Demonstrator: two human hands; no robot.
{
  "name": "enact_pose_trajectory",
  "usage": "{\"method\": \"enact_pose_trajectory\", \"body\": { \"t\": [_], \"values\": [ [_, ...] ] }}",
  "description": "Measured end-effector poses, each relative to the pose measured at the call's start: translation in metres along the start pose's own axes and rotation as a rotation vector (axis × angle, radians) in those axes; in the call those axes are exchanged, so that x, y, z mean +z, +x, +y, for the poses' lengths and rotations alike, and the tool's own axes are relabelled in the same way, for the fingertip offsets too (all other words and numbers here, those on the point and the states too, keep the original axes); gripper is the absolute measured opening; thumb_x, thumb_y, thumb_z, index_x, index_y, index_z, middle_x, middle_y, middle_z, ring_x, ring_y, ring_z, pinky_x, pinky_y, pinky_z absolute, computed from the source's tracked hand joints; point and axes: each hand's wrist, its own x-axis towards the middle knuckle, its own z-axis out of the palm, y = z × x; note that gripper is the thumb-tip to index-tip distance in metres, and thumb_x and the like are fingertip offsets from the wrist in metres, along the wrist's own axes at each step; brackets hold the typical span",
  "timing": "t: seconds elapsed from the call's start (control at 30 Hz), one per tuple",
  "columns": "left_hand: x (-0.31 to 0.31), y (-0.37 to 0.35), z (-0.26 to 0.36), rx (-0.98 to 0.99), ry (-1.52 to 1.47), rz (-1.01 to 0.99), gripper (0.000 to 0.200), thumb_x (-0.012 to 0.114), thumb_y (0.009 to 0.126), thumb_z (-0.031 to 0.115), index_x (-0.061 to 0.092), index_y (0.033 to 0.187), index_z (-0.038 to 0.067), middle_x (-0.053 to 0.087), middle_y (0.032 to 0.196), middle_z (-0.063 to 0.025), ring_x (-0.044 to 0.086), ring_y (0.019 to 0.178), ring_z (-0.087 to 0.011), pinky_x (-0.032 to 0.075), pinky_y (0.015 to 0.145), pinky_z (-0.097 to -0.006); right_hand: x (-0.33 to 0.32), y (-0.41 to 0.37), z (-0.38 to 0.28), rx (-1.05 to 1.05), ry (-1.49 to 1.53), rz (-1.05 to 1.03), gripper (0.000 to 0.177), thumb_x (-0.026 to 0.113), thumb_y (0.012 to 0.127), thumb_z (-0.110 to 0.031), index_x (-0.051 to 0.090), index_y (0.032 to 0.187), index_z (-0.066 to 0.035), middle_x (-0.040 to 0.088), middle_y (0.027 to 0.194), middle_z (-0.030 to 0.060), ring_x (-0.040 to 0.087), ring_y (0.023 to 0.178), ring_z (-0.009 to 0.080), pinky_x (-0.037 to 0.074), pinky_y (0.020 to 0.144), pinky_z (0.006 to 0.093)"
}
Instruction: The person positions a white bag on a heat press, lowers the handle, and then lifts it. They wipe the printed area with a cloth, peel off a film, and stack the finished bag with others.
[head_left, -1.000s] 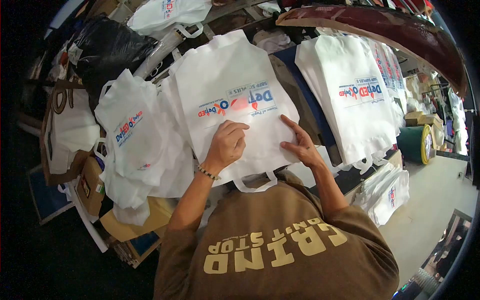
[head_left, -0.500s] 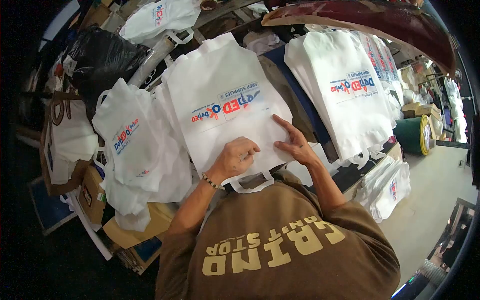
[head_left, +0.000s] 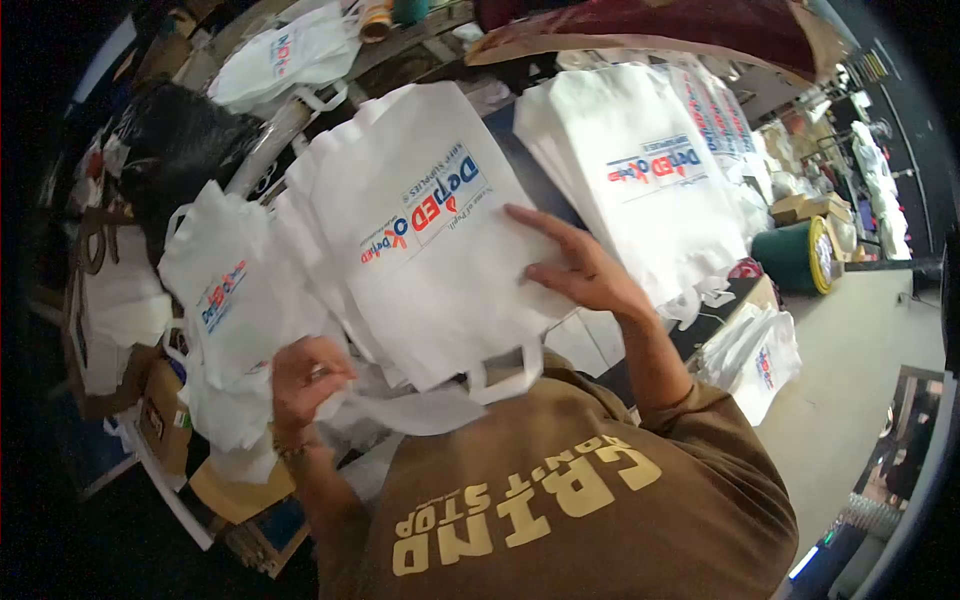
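Note:
A stack of white non-woven bags with blue and red print lies before me, its top bag [head_left: 440, 290] tilted, with a handle loop at the near edge. My right hand [head_left: 590, 270] rests on that bag's right side, fingers stretched out and thumb apart. At the stack's near left corner, my left hand [head_left: 312, 385], blurred and wearing a beaded bracelet, has its fingers curled round a loose white bag [head_left: 415, 410]. Only a folded strip of this bag shows, low against my brown shirt. Left of my left hand is a rumpled pile of printed white bags [head_left: 225, 300].
Another stack of printed bags [head_left: 640, 190] lies to the right, with a smaller pile [head_left: 755, 360] below it. A green roll [head_left: 795, 255] stands at the far right. A black plastic bag [head_left: 180, 140], a cardboard box [head_left: 165, 415] and more white bags [head_left: 280, 60] are on the left.
My left hand has moved left and down off the top bag, drawing a white bag's edge with it. The top bag has turned slightly. My right hand remains on its right side.

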Motion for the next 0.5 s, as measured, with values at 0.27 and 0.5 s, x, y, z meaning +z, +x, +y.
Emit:
{"method": "enact_pose_trajectory", "body": {
  "t": [0.27, 0.5],
  "values": [
    [-0.012, -0.054, -0.024, -0.276, 0.033, 0.292, 0.014, 0.061, 0.073, -0.009, 0.056, 0.079, 0.002, 0.068, 0.081, -0.0111, 0.062, 0.071, -0.0133, 0.048, 0.066, -0.0252, -0.186, -0.107, 0.041, 0.219, 0.135, 0.140, 0.079, 0.074, 0.071, -0.002, 0.049, 0.147, 0.002, 0.050, 0.151, 0.0133, 0.042, 0.142, 0.0237, 0.029, 0.119, 0.0355],
    [-0.005, -0.087, -0.036, -0.536, 0.042, 0.162, 0.009, 0.062, 0.077, -0.007, 0.059, 0.080, 0.001, 0.067, 0.078, -0.0100, 0.061, 0.070, -0.0126, 0.050, 0.064, -0.0273, -0.268, -0.127, 0.122, 0.360, 0.187, 0.306, 0.080, 0.065, 0.068, 0.009, 0.050, 0.146, 0.001, 0.053, 0.148, 0.0133, 0.049, 0.135, 0.0224, 0.035, 0.116, 0.0318]
  ]
}}
